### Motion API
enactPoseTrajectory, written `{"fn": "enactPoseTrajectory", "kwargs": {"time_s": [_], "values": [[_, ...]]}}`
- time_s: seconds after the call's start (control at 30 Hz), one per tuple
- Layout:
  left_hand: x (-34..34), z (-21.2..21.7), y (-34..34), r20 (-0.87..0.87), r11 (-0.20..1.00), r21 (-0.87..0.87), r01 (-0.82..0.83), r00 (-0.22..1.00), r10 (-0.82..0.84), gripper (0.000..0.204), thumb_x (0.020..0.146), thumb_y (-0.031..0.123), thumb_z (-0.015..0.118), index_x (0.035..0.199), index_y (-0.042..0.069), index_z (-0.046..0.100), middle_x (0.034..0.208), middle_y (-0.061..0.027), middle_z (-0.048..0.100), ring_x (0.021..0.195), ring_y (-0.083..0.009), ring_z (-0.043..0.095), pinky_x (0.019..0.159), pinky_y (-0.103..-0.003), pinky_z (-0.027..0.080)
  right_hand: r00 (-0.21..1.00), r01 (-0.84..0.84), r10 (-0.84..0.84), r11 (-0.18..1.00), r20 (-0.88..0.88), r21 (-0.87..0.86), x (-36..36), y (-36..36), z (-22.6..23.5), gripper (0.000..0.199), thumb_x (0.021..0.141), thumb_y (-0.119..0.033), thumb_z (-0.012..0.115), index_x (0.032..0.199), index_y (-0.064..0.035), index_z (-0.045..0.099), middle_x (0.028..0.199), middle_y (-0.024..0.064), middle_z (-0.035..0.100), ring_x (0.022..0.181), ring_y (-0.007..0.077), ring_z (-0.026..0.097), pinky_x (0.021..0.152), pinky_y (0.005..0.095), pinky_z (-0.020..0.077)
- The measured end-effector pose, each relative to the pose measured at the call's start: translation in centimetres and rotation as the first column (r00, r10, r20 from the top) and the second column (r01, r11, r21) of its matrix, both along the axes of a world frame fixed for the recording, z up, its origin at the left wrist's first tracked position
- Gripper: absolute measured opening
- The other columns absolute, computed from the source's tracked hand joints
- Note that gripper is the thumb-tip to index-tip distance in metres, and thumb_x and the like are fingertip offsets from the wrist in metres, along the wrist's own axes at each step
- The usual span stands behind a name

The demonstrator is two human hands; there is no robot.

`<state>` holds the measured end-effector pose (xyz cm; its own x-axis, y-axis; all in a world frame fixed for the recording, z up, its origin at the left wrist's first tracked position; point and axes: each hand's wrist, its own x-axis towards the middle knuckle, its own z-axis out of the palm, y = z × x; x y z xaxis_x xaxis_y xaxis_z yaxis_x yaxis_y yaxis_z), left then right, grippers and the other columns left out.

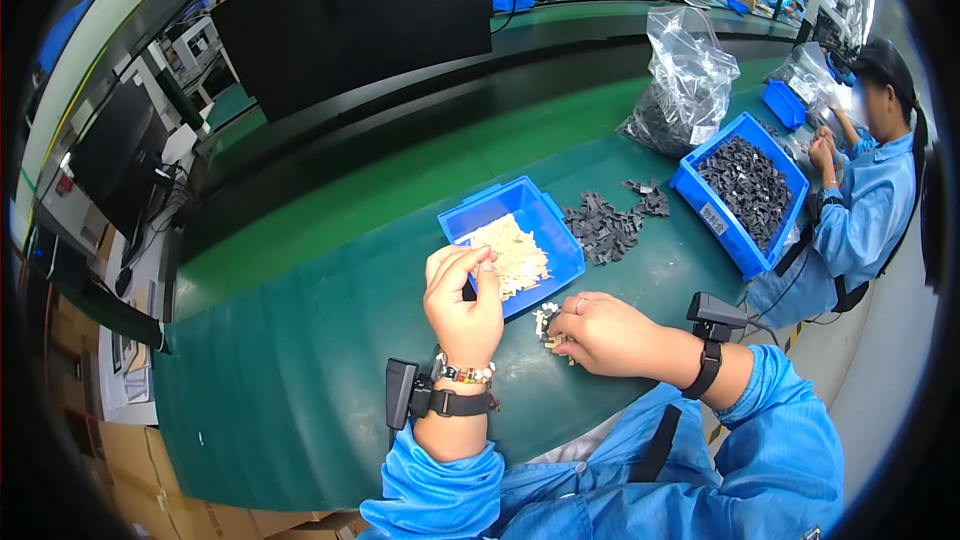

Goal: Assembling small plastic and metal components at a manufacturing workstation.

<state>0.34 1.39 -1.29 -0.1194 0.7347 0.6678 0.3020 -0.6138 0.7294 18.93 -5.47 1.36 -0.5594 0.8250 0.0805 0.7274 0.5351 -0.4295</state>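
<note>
My left hand [464,302] is raised over the near left corner of a small blue bin [562,252]. Its thumb and fingertips meet in a pinch, and whatever they hold is too small to name. Inside the bin lies a heap of thin cream-coloured pieces [518,252]. My right hand [604,334] rests low on the table, fingers bent together at a little pile of mixed black and cream pieces [546,324]. The fingers hide what they grip there. Loose small black parts [603,228] are spread just beyond the bin's right side.
A larger blue bin [698,202] full of black parts stands at the right, before a clear plastic bag [686,80] of dark parts. A co-worker [868,180] in blue sits at the far right. A black panel [350,30] rises behind the green table [300,370].
</note>
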Motion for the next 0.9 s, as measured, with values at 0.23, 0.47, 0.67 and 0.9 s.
{"fn": "enactPoseTrajectory", "kwargs": {"time_s": [0.23,0.47,0.67,0.9], "values": [[0.0,0.1,0.0,-0.004,1.000,-0.012,0.003,1.000,-0.003,0.013,0.083,-0.006,0.063,0.093,0.000,0.070,0.088,-0.0081,0.071,0.096,-0.0218,0.060,0.087,-0.034,0.048,0.996,-0.009,-0.012,0.974,-0.091,-0.227,0.6,1.2,0.2,0.009,0.083,-0.013,0.069,0.084,-0.0045,0.067,0.085,0.0124,0.063,0.089,0.0325,0.061,0.080,0.0406,0.0493],[0.0,0.2,-0.1,-0.003,1.000,-0.030,0.005,1.000,-0.005,0.013,0.083,-0.006,0.063,0.093,0.000,0.070,0.088,-0.0085,0.071,0.096,-0.0219,0.060,0.087,-0.034,0.048,0.956,0.042,-0.115,0.964,-0.270,-0.262,1.3,1.0,1.4,0.008,0.082,-0.010,0.070,0.085,-0.0025,0.068,0.084,0.0119,0.068,0.079,0.0306,0.066,0.071,0.0380,0.0524],[0.1,0.3,0.0,-0.017,1.000,-0.031,0.003,1.000,-0.003,0.014,0.082,-0.007,0.063,0.092,0.000,0.070,0.088,-0.0084,0.071,0.096,-0.0222,0.060,0.086,-0.034,0.048,0.899,0.125,-0.193,0.973,-0.393,-0.192,1.9,0.6,0.5,0.010,0.081,-0.005,0.071,0.090,-0.0019,0.072,0.086,0.0126,0.071,0.075,0.0278,0.068,0.068,0.0342,0.0542],[-0.1,2.9,-1.1,-0.390,0.998,0.061,0.031,0.921,-0.005,0.013,0.073,0.005,0.072,0.085,0.011,0.073,0.090,0.0005,0.071,0.102,-0.0233,0.058,0.096,-0.039,0.032,0.786,0.213,-0.249,0.968,-0.565,-0.130,1.8,0.1,0.4,0.010,0.081,-0.002,0.072,0.091,-0.0006,0.072,0.082,0.0109,0.071,0.072,0.0197,0.067,0.065,0.0291,0.0527]]}}
